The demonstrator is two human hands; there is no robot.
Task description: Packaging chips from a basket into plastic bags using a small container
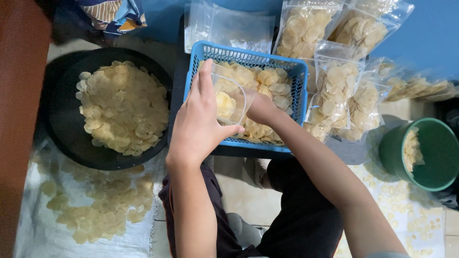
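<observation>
While your left hand (198,126) holds a clear bag (229,98) open over the blue basket (201,52), your right hand (260,109) sits at the bag's mouth among the pale round chips (267,79). Your left fingers lie pressed together along the bag's near-left side, with the thumb hooked toward its lower edge. Your right fingers are hidden behind the plastic, so you cannot tell whether they are spread or pinching chips. The bag stands roughly upright just above the basket's left half, with a small heap of chips already showing inside it.

Judging from this, you are in the filling step: one bag part loaded, more chips waiting in the basket beneath. The next move seems to call for a steady left grip that keeps the mouth wide, and a gentle scoop with the right, since the chips look thin and brittle.

Filled bags (334,91) lean against the basket's right side and far edge, and empty bags (224,26) lie flat beyond it. A black pan (62,119) heaped with chips sits to the left, with loose chips scattered on a sheet (33,229) nearer you. A green bucket (430,153) holding a few chips stands at far right.
</observation>
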